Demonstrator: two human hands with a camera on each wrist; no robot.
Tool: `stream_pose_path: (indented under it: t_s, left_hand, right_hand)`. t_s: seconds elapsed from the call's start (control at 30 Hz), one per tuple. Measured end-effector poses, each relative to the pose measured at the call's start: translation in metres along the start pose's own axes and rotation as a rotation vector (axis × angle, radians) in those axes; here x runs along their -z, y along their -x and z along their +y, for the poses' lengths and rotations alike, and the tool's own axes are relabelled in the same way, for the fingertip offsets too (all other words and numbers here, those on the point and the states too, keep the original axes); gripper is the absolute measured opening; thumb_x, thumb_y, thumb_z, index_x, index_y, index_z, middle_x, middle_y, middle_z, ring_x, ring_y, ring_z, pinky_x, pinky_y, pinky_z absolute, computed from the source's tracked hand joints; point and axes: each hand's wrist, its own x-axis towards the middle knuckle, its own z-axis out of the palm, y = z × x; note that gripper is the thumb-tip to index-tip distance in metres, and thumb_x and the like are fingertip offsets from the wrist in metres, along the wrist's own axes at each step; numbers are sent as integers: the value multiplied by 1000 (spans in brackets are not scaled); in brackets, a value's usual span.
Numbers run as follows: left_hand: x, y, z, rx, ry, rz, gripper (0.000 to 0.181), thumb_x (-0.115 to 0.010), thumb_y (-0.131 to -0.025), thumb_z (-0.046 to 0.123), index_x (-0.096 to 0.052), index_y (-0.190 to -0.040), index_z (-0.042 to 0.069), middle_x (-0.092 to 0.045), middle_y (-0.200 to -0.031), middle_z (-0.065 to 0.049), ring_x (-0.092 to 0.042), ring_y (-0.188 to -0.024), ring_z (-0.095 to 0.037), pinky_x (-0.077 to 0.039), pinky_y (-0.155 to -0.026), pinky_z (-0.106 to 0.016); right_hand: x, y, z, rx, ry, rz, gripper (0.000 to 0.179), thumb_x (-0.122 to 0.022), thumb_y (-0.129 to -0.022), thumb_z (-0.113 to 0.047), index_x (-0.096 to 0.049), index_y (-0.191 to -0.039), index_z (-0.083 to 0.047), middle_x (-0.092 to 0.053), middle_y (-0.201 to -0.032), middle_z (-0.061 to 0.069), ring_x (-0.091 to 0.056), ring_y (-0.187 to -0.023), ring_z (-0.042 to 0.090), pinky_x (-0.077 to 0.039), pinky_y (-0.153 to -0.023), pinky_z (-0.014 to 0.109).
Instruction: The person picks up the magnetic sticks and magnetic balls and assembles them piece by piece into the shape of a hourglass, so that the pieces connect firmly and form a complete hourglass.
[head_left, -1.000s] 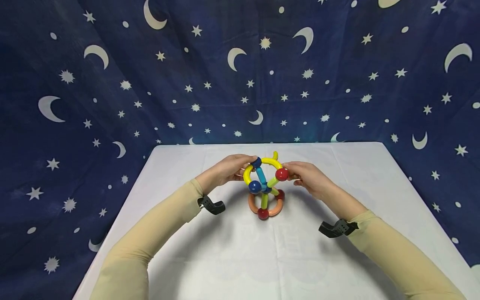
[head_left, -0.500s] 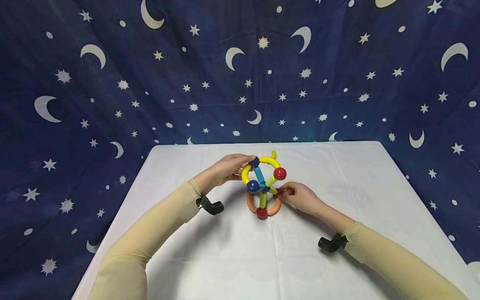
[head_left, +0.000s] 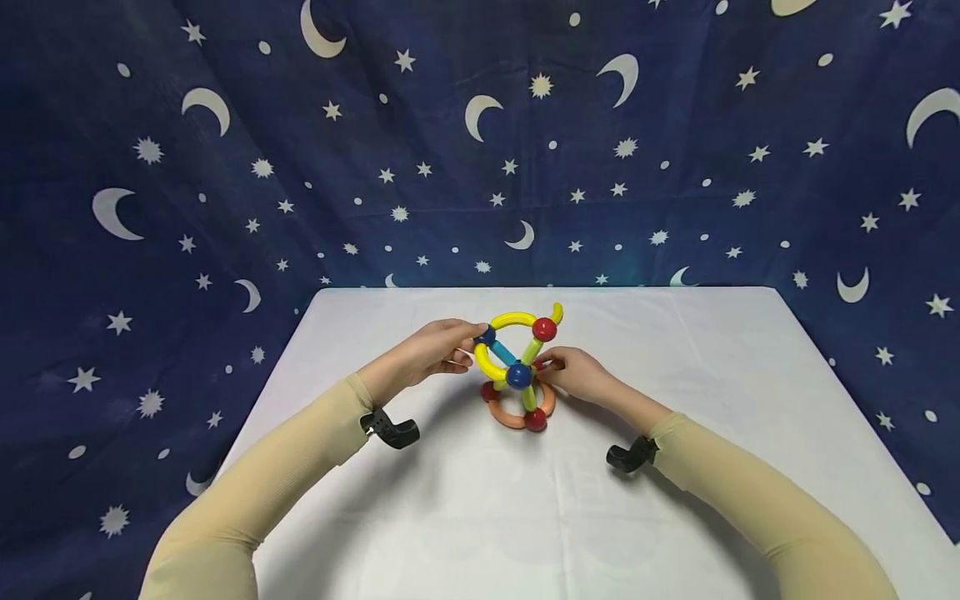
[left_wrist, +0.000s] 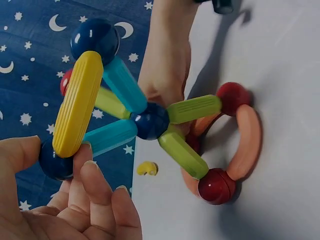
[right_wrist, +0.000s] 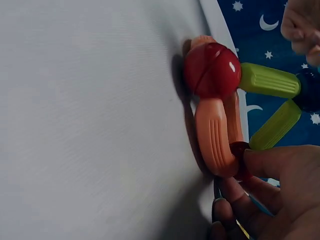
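A toy of magnetic sticks and balls stands on the table, its yellow upper ring over an orange lower ring. Green sticks and light blue sticks meet at a dark blue middle ball. My left hand pinches a dark blue ball of the upper ring between thumb and fingers. Low on the right, my right hand pinches a red ball of the lower ring. Another red ball of that ring shows plainly in the right wrist view.
A loose yellow curved stick lies on the table behind the toy. The white-covered table meets a dark blue curtain with moons and stars. Each wrist wears a black band.
My right hand went from the upper ring's red ball down to the lower ring's red ball. The toy has turned counterclockwise as seen from above, with my left hand keeping its pinch.
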Motion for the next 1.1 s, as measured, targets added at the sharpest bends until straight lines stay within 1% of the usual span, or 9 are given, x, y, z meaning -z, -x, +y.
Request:
stream_pose_path:
  t_s: [0.1,0.23,0.33,0.43,0.57,0.7,0.87,1.0,1.1]
  left_hand:
    - [5,12,-5,4,11,0,47,-66,-99,41,-59,-127,3,-63,-99,-10,-62,-76,-17,-55,-87,-36]
    - [7,24,-11,34,45,-18,49,-66,-99,41,-56,-129,3,-66,-102,-12,-62,-74,-16,-55,-86,-35]
    - [8,29,-15,53,81,-31,49,-65,-100,39,-54,-131,3,-68,-103,-11,-62,-74,-16,-56,-82,-32]
    - [9,33,-18,48,93,-41,50,-64,-101,38,-52,-133,2,-71,-102,-10,-62,-73,-15,-55,-77,-30]
    - [9,37,-19,34,98,-46,50,-60,-102,37,-50,-137,3,-74,-98,-7,-61,-71,-14,-55,-75,-29]
    - [8,37,-19,36,133,-47,49,-59,-103,36,-49,-139,3,-75,-95,-6,-60,-70,-13,-55,-75,-28]
    - [6,36,-18,55,174,-47,49,-59,-103,36,-50,-139,3,-75,-95,-6,-60,-69,-14,-56,-76,-28]
    - [6,35,-17,70,192,-48,49,-59,-104,37,-50,-140,4,-75,-95,-5,-60,-69,-14,-56,-76,-28]
    - [6,35,-16,76,201,-48,49,-58,-104,38,-51,-139,5,-76,-96,-6,-60,-69,-13,-56,-76,-28]
  right_hand:
    - [-4,-12,-8,23,4,-8,34,-67,-95,-15,-68,-128,-7,-69,-104,7,-58,-86,23,-49,-72,33]
    - [-9,-22,-15,71,7,-17,34,-66,-93,-10,-67,-126,-3,-68,-109,10,-58,-91,24,-50,-78,36]
    - [-12,-29,-19,106,-4,-40,33,-68,-93,-9,-67,-126,-1,-69,-112,12,-58,-96,25,-50,-86,39]
    - [-14,-32,-21,125,-9,-58,33,-68,-94,-8,-67,-126,0,-69,-114,13,-59,-99,25,-48,-92,41]
    - [-16,-35,-22,135,-9,-61,33,-69,-94,-9,-67,-125,0,-70,-114,13,-59,-99,25,-48,-92,41]
    - [-17,-35,-21,139,-16,-60,35,-69,-95,-12,-66,-127,1,-70,-115,13,-58,-99,25,-48,-92,41]
    - [-16,-32,-21,136,-13,-64,34,-67,-97,-10,-65,-129,2,-69,-117,14,-57,-100,27,-47,-95,43]
    - [-15,-32,-22,138,8,-61,33,-65,-96,-5,-64,-129,2,-69,-117,14,-57,-102,27,-47,-96,43]
    - [-16,-32,-22,134,10,-59,34,-65,-96,-5,-64,-129,2,-69,-117,14,-57,-102,27,-47,-95,42]
